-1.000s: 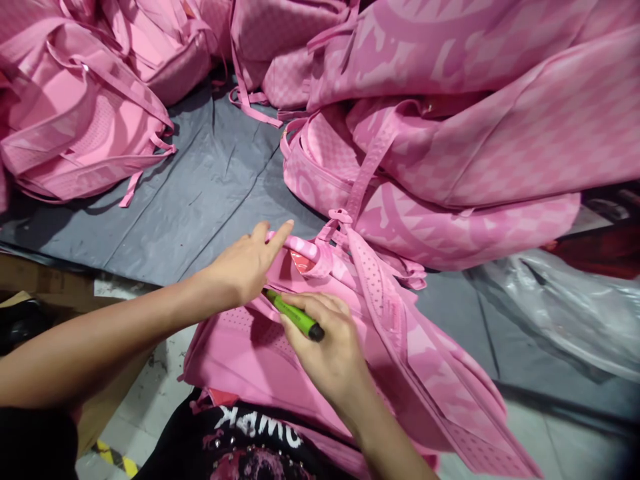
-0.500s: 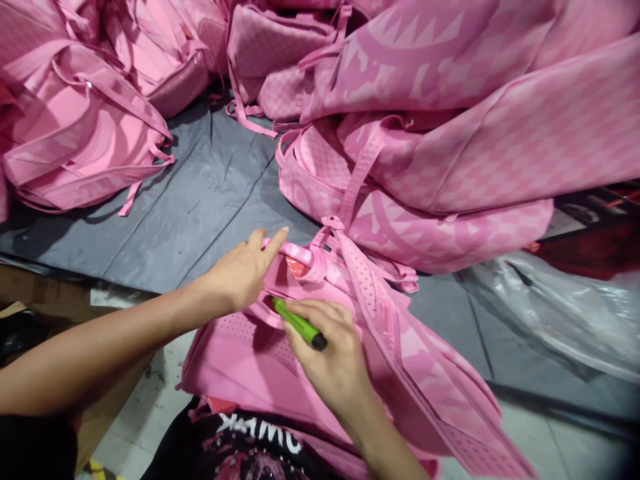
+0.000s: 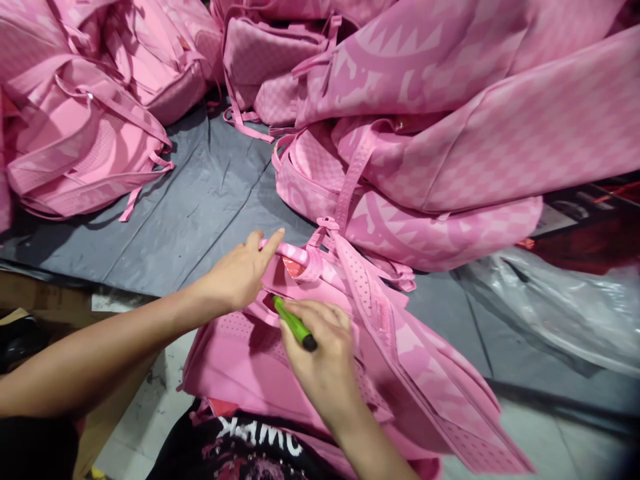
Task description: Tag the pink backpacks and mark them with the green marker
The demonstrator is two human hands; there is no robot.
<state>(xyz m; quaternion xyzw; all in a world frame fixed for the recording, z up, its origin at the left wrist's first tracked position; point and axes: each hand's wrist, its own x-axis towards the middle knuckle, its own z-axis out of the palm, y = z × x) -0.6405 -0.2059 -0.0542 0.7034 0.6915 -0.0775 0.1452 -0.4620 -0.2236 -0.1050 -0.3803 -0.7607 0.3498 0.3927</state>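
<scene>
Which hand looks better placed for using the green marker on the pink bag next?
Probably the right: the right hand holds the green marker, its far end pointing at the pink bag. The left hand is at the bag's top handle, seemingly better placed to steady it.

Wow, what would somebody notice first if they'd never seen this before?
Probably the heap of pink backpacks filling the far side of the grey-covered table. Next, the bright green marker in the right hand, held against the pink backpack in front of the person.
</scene>
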